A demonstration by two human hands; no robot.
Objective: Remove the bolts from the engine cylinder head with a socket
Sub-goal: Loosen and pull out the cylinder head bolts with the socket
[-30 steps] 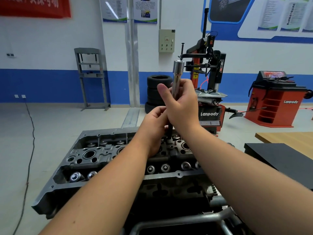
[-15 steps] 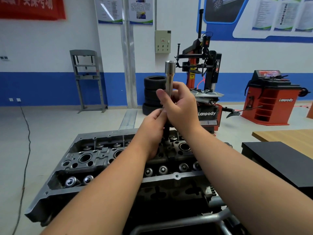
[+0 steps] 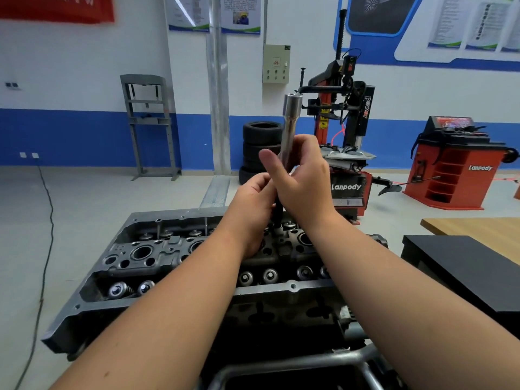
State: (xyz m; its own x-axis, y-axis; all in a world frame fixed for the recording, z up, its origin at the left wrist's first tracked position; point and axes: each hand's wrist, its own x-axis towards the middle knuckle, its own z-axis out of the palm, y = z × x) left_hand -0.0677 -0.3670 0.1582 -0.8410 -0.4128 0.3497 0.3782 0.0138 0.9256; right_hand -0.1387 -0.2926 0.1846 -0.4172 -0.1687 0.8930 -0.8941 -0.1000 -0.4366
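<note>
The grey engine cylinder head (image 3: 135, 257) lies in front of me, its valve springs showing along the near row. A long chrome socket (image 3: 289, 122) stands upright above its middle, with a dark shaft (image 3: 278, 212) running down from it into the head. My right hand (image 3: 302, 178) grips the socket's lower part, thumb on the near side. Just below, my left hand (image 3: 253, 204) is curled round the shaft; its fingers are hidden behind the hand. The bolt head at the shaft's foot is mostly hidden by my hands.
A metal frame tube (image 3: 281, 364) crosses below the head. A black-topped bench (image 3: 464, 266) and a wooden table (image 3: 478, 229) stand at the right. Behind are stacked tyres (image 3: 261, 136), a tyre changer (image 3: 346, 122), a red balancer (image 3: 455, 170) and a grey press frame (image 3: 149, 122).
The socket has tilted from leaning right to nearly upright. Both hands keep their hold in the same place over the head.
</note>
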